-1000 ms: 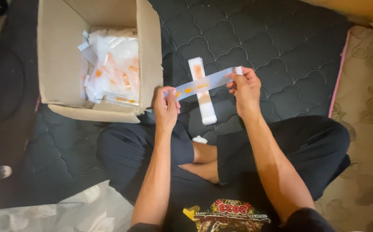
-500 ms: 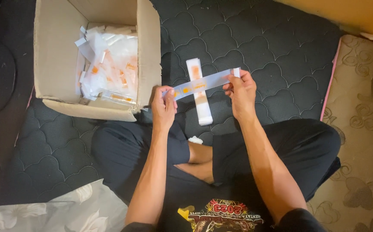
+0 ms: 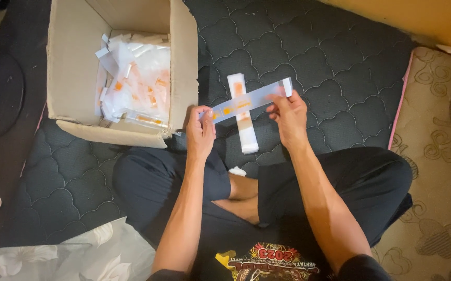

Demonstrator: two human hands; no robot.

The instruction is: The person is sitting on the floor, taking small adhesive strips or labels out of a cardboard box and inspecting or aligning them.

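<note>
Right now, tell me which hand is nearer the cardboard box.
Left. The left hand holds the strip's end right beside the box; the right hand holds the other end, farther away.

white-orange packet strip (image 3: 249, 101) above another (image 3: 243, 122); more in cardboard box (image 3: 184, 62).

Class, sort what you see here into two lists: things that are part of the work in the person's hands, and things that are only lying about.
Part of the work:
- flat paper strip, held by left hand and right hand
- second strip lying on the mattress under it
- cardboard box of similar packets

Lying about:
- quilted mattress
- flowered cloth
- patterned rug
</note>
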